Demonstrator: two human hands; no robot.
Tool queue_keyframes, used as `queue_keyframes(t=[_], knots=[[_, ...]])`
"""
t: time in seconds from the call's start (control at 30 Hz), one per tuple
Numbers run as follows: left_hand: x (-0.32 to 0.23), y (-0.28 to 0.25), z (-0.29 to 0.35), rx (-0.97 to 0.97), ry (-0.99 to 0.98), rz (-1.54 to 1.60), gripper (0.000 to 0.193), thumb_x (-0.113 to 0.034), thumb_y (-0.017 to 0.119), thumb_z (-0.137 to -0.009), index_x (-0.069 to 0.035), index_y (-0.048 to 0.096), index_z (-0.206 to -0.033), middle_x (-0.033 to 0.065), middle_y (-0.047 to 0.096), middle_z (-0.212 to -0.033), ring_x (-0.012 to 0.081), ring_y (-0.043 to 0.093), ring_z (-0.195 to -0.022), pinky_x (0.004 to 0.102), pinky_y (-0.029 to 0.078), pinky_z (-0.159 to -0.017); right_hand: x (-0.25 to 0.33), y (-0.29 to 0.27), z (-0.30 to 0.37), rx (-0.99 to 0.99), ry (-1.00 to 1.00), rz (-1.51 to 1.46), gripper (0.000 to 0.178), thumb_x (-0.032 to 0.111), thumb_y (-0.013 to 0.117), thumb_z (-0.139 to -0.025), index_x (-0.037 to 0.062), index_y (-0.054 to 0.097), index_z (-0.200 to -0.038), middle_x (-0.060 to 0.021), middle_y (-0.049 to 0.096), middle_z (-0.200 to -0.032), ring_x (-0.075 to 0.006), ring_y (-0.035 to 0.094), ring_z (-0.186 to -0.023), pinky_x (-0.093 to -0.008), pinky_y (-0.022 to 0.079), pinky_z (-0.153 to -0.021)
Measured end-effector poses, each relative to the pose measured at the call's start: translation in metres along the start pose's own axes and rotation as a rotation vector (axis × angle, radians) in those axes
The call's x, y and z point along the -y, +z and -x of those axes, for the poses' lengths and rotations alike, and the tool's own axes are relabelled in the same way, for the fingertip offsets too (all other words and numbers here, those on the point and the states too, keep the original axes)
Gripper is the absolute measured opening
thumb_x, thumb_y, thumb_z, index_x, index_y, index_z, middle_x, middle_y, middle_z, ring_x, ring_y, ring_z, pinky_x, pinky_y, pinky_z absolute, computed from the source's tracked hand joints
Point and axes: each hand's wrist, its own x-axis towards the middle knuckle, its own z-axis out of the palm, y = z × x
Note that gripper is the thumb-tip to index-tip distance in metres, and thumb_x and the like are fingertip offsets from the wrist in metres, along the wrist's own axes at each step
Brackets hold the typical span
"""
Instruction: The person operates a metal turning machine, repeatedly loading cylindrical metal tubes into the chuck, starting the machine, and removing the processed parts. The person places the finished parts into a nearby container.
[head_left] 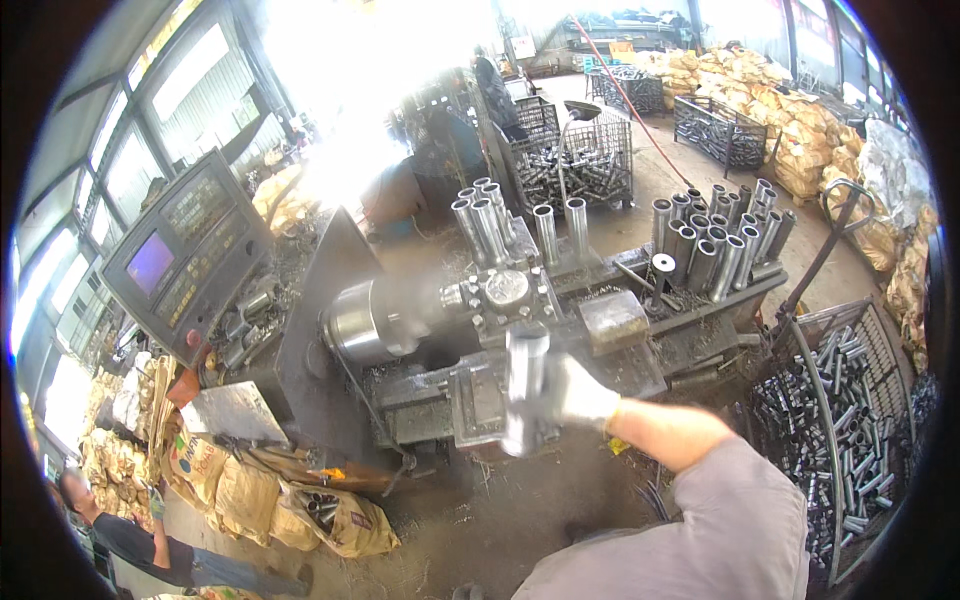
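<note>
My right hand (583, 393), in a white glove, is closed around a shiny metal tube (525, 385). Held upright and smeared by motion, the tube is in front of the lathe's tool post (507, 288). To its left is the round steel chuck (362, 322) of the lathe. Several finished-looking tubes (485, 222) stand on end behind the tool post, with two more tubes (577, 225) just to their right. A larger group of upright tubes (712, 240) stands at the machine's right end. My left hand is out of the picture.
A control panel (180, 262) with a lit screen rises at left. Wire bins of tubes stand at lower right (835, 420) and behind (575, 165). A pallet-jack handle (830, 240) juts up at right. Filled sacks (335, 520) lie lower left, near another person (140, 535).
</note>
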Motion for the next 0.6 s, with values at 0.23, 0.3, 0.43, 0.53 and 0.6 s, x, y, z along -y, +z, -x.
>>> queue_keyframes(t=[0.23, 0.3, 0.43, 0.53, 0.6], knots=[[0.100, -0.003, 0.142, 0.051, -0.055, -0.171, 0.036, -0.018, 0.066, -0.099, -0.005, 0.070, -0.132, 0.0274, 0.070, -0.126, 0.0436, 0.070, -0.110, 0.0502, 0.058, -0.093, 0.168, -0.033, -0.088, -0.207, -0.060, -1.019, 0.038, 0.037, 0.072, -0.100, 0.0009, 0.064, -0.111, -0.0109, 0.074, -0.095, -0.0172, 0.069, -0.069, -0.0319, 0.051, -0.056], [0.120, 0.000, 0.191, -0.018, -0.205, -0.118, 0.037, -0.022, 0.069, -0.099, -0.006, 0.070, -0.131, 0.0283, 0.070, -0.127, 0.0447, 0.070, -0.110, 0.0510, 0.058, -0.092, 0.183, 0.018, -0.060, -0.007, -0.064, -1.006, 0.043, 0.030, 0.069, -0.102, -0.0006, 0.060, -0.131, -0.0156, 0.076, -0.110, -0.0233, 0.077, -0.086, -0.0354, 0.064, -0.072], [0.149, 0.005, 0.319, -0.213, -0.527, -0.020, 0.039, -0.032, 0.074, -0.098, -0.009, 0.072, -0.130, 0.0299, 0.070, -0.130, 0.0470, 0.071, -0.110, 0.0525, 0.059, -0.091, 0.189, 0.166, 0.046, 0.408, -0.192, -0.293, 0.041, 0.026, 0.073, -0.100, -0.0002, 0.069, -0.132, -0.0146, 0.079, -0.110, -0.0221, 0.078, -0.094, -0.0371, 0.066, -0.086], [0.181, 0.019, 0.402, -0.403, -0.639, 0.041, 0.043, -0.039, 0.077, -0.097, -0.010, 0.073, -0.128, 0.0312, 0.070, -0.131, 0.0487, 0.071, -0.110, 0.0536, 0.059, -0.091, 0.165, 0.288, 0.127, 0.616, -0.497, -0.285, 0.045, 0.036, 0.088, -0.084, -0.0004, 0.076, -0.109, -0.0143, 0.080, -0.093, -0.0226, 0.078, -0.086, -0.0412, 0.062, -0.080], [0.198, 0.039, 0.460, -0.663, -1.036, 0.178, 0.045, -0.028, 0.076, -0.098, 0.005, 0.073, -0.128, 0.0196, 0.079, -0.116, 0.0317, 0.075, -0.102, 0.0422, 0.059, -0.090, 0.178, 0.339, 0.187, 0.949, -0.498, -0.175, 0.048, 0.043, 0.087, -0.083, 0.0066, 0.074, -0.111, -0.0157, 0.079, -0.093, -0.0309, 0.079, -0.089, -0.0423, 0.061, -0.083]])
